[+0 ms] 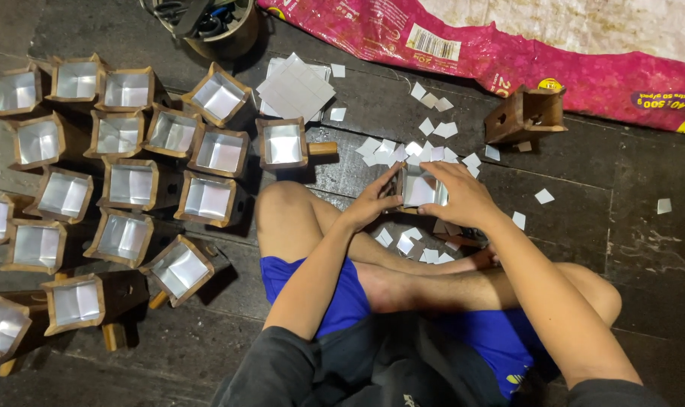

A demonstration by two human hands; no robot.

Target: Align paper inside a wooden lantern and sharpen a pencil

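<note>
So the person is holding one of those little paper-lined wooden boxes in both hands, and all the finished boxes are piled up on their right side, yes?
Not quite. The head view shows both hands, left hand and right hand, around one lined wooden box, but the finished boxes are gathered on the person's left side, not the right.

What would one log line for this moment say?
left hand: holds lined wooden box | right hand: on box | paper squares: scattered on floor
</note>
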